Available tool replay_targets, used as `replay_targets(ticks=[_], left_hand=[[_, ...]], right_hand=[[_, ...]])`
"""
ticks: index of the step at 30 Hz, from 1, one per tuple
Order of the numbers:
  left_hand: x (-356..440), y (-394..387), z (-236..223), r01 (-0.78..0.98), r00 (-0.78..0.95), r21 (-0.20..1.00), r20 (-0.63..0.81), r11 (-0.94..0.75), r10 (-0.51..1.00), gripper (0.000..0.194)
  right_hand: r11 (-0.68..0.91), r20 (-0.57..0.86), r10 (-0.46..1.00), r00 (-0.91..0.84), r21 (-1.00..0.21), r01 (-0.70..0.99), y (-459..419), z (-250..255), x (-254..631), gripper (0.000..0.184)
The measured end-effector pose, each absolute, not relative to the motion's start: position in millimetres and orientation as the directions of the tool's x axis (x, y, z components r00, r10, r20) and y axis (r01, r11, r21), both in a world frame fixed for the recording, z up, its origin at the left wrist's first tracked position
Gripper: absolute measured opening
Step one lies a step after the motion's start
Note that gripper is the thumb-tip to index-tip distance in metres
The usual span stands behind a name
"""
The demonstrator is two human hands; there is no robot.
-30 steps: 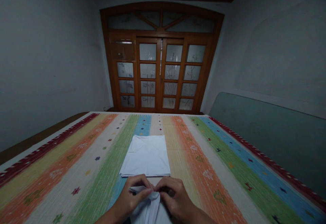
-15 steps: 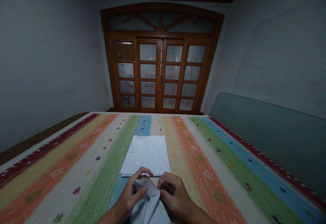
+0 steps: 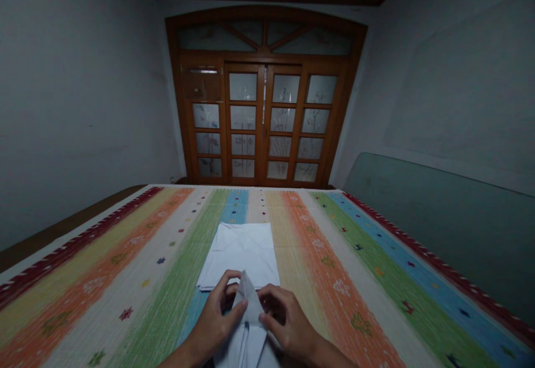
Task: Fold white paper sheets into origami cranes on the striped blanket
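The striped cloth (image 3: 167,256) covers the surface, its stripes running from near to far. The doors (image 3: 264,122) stand beyond its far edge, glass-paned in a wooden frame under an arch. The walls (image 3: 79,89) are pale and rise to the left and right. The panel (image 3: 443,212), green, stands along the right edge; a strip of dark wood (image 3: 54,226) runs along the left edge.

Wide spans of striped cloth extend left and right of the hands. The folded cloth (image 3: 242,248), white, lies flat on the striped cloth, far of the hands, with layered edges at its near side. The peak of the held cloth (image 3: 253,318) overlaps its near edge in view; contact cannot be determined.

The held cloth, white and creased, is between the hands, its peak pointing up and far. The left hand (image 3: 221,313) holds the left side: grip partly curled, thumb on the cloth. The right hand (image 3: 288,319) holds the right side: grip partly curled, thumb against the cloth below the index finger.
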State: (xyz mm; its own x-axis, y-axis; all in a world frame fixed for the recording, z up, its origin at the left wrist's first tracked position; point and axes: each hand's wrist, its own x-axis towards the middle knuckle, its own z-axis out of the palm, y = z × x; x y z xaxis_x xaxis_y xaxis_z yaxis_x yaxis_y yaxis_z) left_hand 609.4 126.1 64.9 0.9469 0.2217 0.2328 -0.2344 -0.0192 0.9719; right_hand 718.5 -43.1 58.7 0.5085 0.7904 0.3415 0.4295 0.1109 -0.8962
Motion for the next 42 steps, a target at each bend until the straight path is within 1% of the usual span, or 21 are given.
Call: replay_targets(ticks=[2, 4, 8, 10, 12, 14, 18, 20, 24, 26, 29, 31, 34, 36, 37, 40, 42], left_hand=[[607.3, 124.3, 68.3, -0.228, 0.942, 0.972, 0.234, -0.054, 0.239, 0.042], [605.2, 122.9, 71.5, -0.225, 0.932, 0.966, 0.25, -0.124, 0.262, 0.041], [603.2, 121.1, 73.5, -0.186, 0.897, 0.918, 0.305, -0.351, 0.32, 0.04], [602.8, 120.3, 72.5, -0.157, 0.873, 0.878, 0.337, -0.452, 0.353, 0.039], [602.2, 119.1, 71.8, -0.144, 0.856, 0.846, 0.367, -0.514, 0.364, 0.039], [601.1, 117.5, 72.6, -0.158, 0.854, 0.82, 0.393, -0.55, 0.34, 0.039], [598.1, 114.3, 76.6, -0.211, 0.872, 0.751, 0.434, -0.626, 0.227, 0.028], [597.3, 113.6, 77.6, -0.229, 0.872, 0.717, 0.451, -0.659, 0.188, 0.028], [597.4, 113.6, 77.1, -0.239, 0.867, 0.699, 0.466, -0.674, 0.175, 0.03], [597.6, 113.5, 76.7, -0.262, 0.865, 0.696, 0.476, -0.669, 0.157, 0.028], [597.4, 113.3, 76.0, -0.299, 0.86, 0.682, 0.495, -0.668, 0.12, 0.03], [597.3, 113.5, 75.5, -0.307, 0.86, 0.681, 0.498, -0.665, 0.112, 0.031], [597.4, 114.8, 75.2, -0.3, 0.87, 0.711, 0.477, -0.636, 0.123, 0.022], [597.6, 115.9, 75.4, -0.283, 0.877, 0.742, 0.457, -0.608, 0.15, 0.015], [597.6, 116.4, 75.5, -0.27, 0.881, 0.76, 0.443, -0.591, 0.167, 0.014], [597.7, 117.9, 74.9, -0.22, 0.896, 0.813, 0.387, -0.538, 0.219, 0.02], [597.8, 118.9, 73.2, -0.195, 0.897, 0.836, 0.363, -0.513, 0.252, 0.024]], right_hand=[[0.084, 0.324, 0.785, 0.528, -0.9, 0.427, -41.9, 57.4, 719.1, 0.017], [0.065, 0.303, 0.77, 0.561, -0.913, 0.404, -40.0, 56.5, 720.2, 0.014], [0.074, 0.267, 0.742, 0.614, -0.944, 0.321, -37.1, 57.4, 721.8, 0.014], [0.086, 0.283, 0.71, 0.645, -0.944, 0.32, -37.0, 58.1, 721.7, 0.014], [0.098, 0.316, 0.682, 0.659, -0.933, 0.347, -37.6, 58.4, 721.3, 0.014], [0.104, 0.351, 0.664, 0.66, -0.918, 0.383, -38.3, 58.2, 720.6, 0.014], [0.091, 0.384, 0.663, 0.643, -0.893, 0.44, -39.5, 56.8, 717.8, 0.008], [0.097, 0.381, 0.698, 0.607, -0.89, 0.446, -40.8, 55.9, 715.6, 0.02], [0.132, 0.398, 0.779, 0.484, -0.859, 0.494, -44.9, 56.3, 711.2, 0.062], [0.122, 0.395, 0.816, 0.422, -0.832, 0.542, -46.6, 57.8, 709.6, 0.075], [0.118, 0.411, 0.841, 0.353, -0.775, 0.621, -47.8, 58.0, 708.7, 0.073], [0.115, 0.435, 0.835, 0.335, -0.735, 0.668, -48.3, 54.4, 709.5, 0.076], [0.095, 0.447, 0.832, 0.327, -0.696, 0.712, -50.2, 44.5, 711.9, 0.087], [0.067, 0.447, 0.83, 0.335, -0.676, 0.734, -51.9, 37.6, 713.0, 0.092], [0.053, 0.449, 0.825, 0.343, -0.666, 0.744, -52.7, 34.9, 713.3, 0.094], [0.023, 0.449, 0.817, 0.361, -0.652, 0.758, -53.7, 31.5, 713.3, 0.103], [0.027, 0.454, 0.816, 0.357, -0.647, 0.762, -53.1, 32.8, 713.3, 0.106]])
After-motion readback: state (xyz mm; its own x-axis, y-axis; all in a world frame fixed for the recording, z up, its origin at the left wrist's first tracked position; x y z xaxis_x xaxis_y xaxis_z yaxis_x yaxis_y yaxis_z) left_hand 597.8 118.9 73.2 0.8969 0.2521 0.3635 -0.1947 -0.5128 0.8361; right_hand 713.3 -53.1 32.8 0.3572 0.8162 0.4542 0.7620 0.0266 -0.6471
